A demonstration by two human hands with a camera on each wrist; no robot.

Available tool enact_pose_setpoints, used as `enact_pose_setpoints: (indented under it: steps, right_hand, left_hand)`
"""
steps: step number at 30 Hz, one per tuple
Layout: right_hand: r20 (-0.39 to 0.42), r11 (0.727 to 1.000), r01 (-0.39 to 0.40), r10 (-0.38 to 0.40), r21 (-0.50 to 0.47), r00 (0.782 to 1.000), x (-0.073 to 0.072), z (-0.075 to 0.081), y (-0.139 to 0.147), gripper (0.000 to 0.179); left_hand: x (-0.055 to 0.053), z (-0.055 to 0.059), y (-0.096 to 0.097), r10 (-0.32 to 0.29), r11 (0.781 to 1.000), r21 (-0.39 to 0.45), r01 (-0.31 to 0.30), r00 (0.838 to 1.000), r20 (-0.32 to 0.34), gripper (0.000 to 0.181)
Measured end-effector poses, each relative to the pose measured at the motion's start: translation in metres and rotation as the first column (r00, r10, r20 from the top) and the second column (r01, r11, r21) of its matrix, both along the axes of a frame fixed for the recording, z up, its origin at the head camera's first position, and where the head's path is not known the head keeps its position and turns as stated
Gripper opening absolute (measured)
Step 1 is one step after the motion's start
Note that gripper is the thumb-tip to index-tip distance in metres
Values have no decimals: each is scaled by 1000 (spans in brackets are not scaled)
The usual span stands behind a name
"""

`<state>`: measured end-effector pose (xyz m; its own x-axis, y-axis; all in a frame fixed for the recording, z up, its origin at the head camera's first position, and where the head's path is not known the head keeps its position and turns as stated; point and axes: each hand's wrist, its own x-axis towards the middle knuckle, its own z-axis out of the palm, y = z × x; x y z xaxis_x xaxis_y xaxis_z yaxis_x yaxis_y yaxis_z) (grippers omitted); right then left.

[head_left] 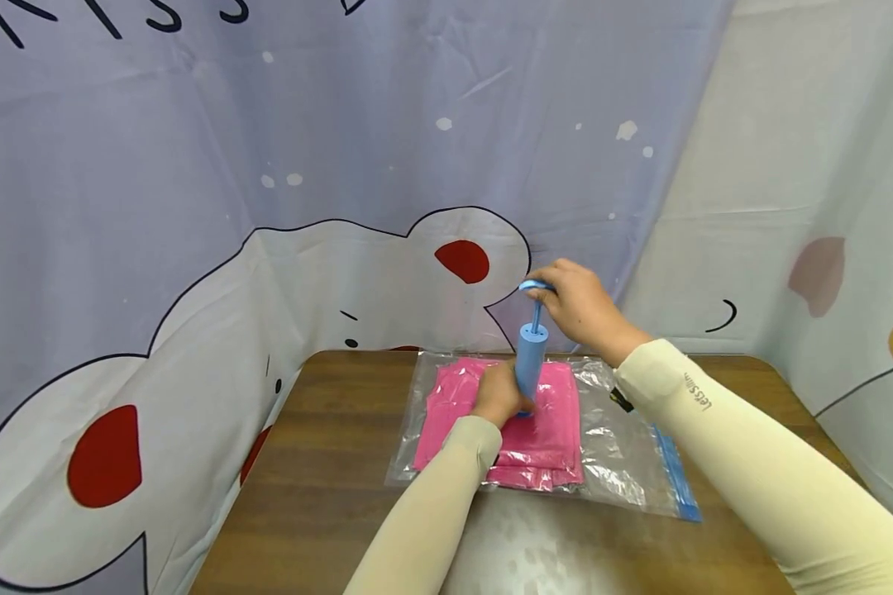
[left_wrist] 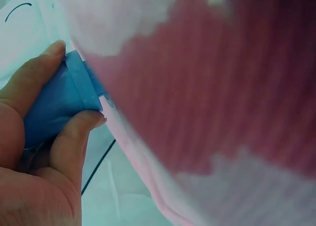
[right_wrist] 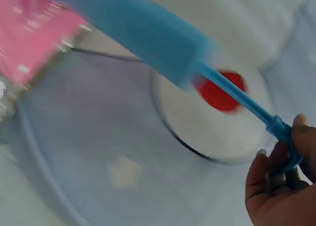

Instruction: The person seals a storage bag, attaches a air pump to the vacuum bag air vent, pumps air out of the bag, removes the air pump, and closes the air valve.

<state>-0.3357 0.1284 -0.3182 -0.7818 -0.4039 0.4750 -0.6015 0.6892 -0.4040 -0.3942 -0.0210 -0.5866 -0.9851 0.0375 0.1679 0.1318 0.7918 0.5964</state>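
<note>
A blue hand pump (head_left: pixel 531 357) stands nearly upright over a clear plastic storage bag (head_left: pixel 618 446) holding folded pink cloth (head_left: pixel 551 430). My left hand (head_left: pixel 500 392) grips the lower end of the pump's barrel. In the left wrist view, its thumb and fingers wrap the blue barrel (left_wrist: pixel 54 102) near its base. The right hand (head_left: pixel 576 302) holds the pump's handle (head_left: pixel 537 285) at the top. From the right wrist view, the rod (right_wrist: pixel 237 95) shows drawn partly out of the barrel. Where the pump meets the bag is hidden by the left hand.
The bag lies on a brown wooden table (head_left: pixel 327 463). A blue zip strip (head_left: pixel 675 471) runs along its right edge, and a small black piece (head_left: pixel 621 400) lies on it near the right sleeve. Behind the table hangs a printed curtain (head_left: pixel 372 149).
</note>
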Motion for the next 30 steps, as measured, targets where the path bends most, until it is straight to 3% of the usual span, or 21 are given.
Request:
enact_pose_setpoints:
  steps: [4, 6, 8, 12, 18, 21, 25, 30]
  right_hand:
    - [90, 1000, 4, -5, 4, 996, 3, -50, -2, 26]
    - [115, 1000, 8, -5, -21, 993, 5, -63, -1, 27]
    - [102, 999, 5, 0, -46, 995, 7, -64, 0, 27]
    - [29, 998, -10, 12, -66, 1000, 6, -36, 1, 24]
    - [-100, 994, 24, -35, -104, 994, 2, 42, 5, 26]
    - [-179, 994, 27, -45, -103, 983, 3, 69, 6, 25]
    - [-199, 997, 31, -46, -75, 979, 7, 73, 5, 28]
    - [-144, 999, 5, -11, -44, 989, 7, 50, 5, 28]
  left_hand:
    - [4, -2, -1, -18, 1000, -6, 18, 1000, -4, 73]
    - [5, -5, 1, -23, 1000, -8, 23, 1000, -14, 74]
    - [4, -7, 2, -23, 1000, -13, 23, 999, -29, 76]
    - [0, -7, 5, -25, 999, -29, 24, 999, -35, 77]
    - [-8, -4, 4, -9, 999, -35, 9, 1000, -12, 76]
    - [-7, -6, 5, -8, 1000, -27, 8, 1000, 1, 79]
    - [0, -10, 4, -16, 999, -31, 17, 1000, 23, 79]
    - [2, -12, 5, -27, 999, -32, 26, 999, -23, 78]
